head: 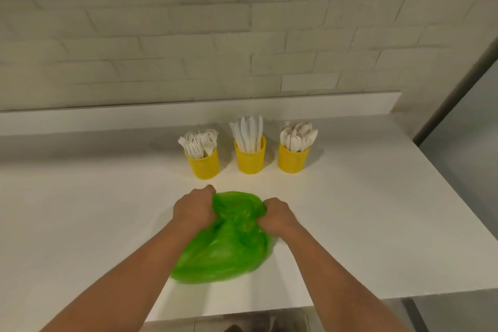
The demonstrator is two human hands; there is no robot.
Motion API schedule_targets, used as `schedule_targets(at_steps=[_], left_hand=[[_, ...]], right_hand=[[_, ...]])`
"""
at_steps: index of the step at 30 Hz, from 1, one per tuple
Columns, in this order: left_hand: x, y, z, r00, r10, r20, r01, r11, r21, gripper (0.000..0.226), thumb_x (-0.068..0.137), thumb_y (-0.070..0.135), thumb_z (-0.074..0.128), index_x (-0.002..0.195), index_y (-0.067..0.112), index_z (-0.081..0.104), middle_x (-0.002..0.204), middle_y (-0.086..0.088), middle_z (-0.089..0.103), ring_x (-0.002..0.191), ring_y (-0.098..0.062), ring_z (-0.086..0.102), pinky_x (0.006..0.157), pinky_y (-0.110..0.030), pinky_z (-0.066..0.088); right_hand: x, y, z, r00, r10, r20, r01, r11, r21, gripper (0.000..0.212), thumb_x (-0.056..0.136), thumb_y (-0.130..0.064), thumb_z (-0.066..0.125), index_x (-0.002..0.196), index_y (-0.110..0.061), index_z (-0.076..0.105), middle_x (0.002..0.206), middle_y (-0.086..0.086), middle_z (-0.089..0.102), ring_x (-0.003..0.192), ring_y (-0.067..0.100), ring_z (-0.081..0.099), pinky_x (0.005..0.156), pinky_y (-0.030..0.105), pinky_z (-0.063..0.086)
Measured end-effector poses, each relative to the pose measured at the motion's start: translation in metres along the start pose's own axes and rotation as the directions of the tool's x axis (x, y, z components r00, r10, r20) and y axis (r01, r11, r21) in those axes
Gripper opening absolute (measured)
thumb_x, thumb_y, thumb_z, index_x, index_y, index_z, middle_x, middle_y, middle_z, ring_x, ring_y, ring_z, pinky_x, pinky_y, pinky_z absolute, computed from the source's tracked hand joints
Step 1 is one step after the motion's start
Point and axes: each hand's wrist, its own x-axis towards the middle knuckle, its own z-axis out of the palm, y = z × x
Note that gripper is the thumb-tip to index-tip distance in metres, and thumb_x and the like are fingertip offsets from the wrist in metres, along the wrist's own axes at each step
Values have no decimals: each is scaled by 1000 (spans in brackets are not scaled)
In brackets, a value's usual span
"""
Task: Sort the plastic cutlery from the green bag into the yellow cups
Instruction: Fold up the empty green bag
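Note:
A crumpled green plastic bag (223,248) lies on the white counter (363,224) in front of me. My left hand (192,209) grips the bag's far left edge, and my right hand (277,214) grips its far right edge, both with fingers curled into the plastic. Behind the bag stand three yellow perforated cups in a row. The left cup (203,166) holds white forks, the middle cup (250,158) holds white knives, and the right cup (293,159) holds white spoons. What the bag contains is hidden.
A white brick wall with a low ledge (242,108) runs behind the cups. The counter's front edge (242,310) is near my elbows, and its right edge drops off beside a grey panel (463,121).

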Motion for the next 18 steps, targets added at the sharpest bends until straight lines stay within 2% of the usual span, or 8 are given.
schedule_targets(at_steps=[3, 5, 8, 10, 12, 15, 17, 18], left_hand=[[-11, -9, -9, 979, 3, -202, -35, 988, -152, 25, 88, 31, 64, 112, 24, 60, 103, -7, 70, 96, -34, 66, 69, -36, 49], [-20, -10, -19, 963, -55, -266, -51, 925, -377, 17, 91, 29, 60, 105, 22, 53, 88, -7, 66, 87, -37, 65, 66, -37, 46], [-35, -5, -40, 965, -113, -235, -93, 692, -715, 9, 95, 25, 48, 103, 22, 51, 92, -8, 66, 81, -30, 62, 67, -38, 46], [-46, -4, -54, 968, -153, -201, -105, 481, -871, 19, 97, 20, 42, 114, 22, 51, 99, -9, 66, 80, -23, 62, 66, -36, 46], [-57, -5, -64, 965, -196, -174, -112, 290, -950, 32, 95, 20, 42, 124, 31, 50, 97, -7, 68, 82, -28, 66, 70, -45, 55], [-68, 0, -74, 983, -124, -135, -126, 74, -989, 45, 91, 17, 41, 119, 49, 58, 106, -6, 73, 94, -34, 73, 73, -58, 60], [-78, 11, -79, 983, 19, -185, -186, 71, -980, 41, 94, 12, 49, 119, 40, 64, 113, -3, 74, 102, -27, 73, 77, -50, 64], [-81, 14, -80, 966, 101, -237, -250, 136, -959, 37, 92, 15, 55, 120, 37, 65, 115, 1, 74, 106, -22, 72, 83, -46, 63]], right_hand=[[-15, -11, -1, 994, 33, -107, 9, 929, 369, 7, 84, -11, 62, 87, -7, 67, 87, 12, 70, 82, 27, 68, 69, 38, 55], [-26, -23, -8, 987, 77, -142, 15, 830, 558, 11, 90, -16, 59, 98, -11, 65, 94, 11, 71, 84, 25, 68, 67, 39, 57], [-39, -37, -18, 993, 67, -98, 11, 773, 634, 19, 99, -25, 48, 115, -18, 56, 112, 10, 67, 97, 26, 67, 68, 40, 59], [-47, -42, -21, 995, 23, -99, 40, 807, 589, 19, 101, -24, 44, 116, -20, 55, 115, 11, 67, 100, 28, 69, 74, 47, 63], [-57, -43, -19, 995, -8, -103, 71, 783, 617, 19, 102, -19, 45, 115, -20, 57, 115, 13, 70, 101, 31, 72, 83, 54, 62], [-79, -50, -12, 989, -139, 41, 39, 527, 849, 24, 105, -25, 55, 128, -28, 58, 126, 8, 71, 112, 30, 71, 86, 58, 59], [-91, -56, -12, 952, -285, 109, 3, 368, 930, 36, 104, -32, 56, 140, -28, 54, 136, 7, 67, 123, 32, 66, 94, 64, 54], [-96, -60, -14, 943, -319, 96, 10, 316, 949, 41, 103, -33, 55, 143, -25, 53, 139, 8, 66, 127, 33, 63, 101, 65, 50]])
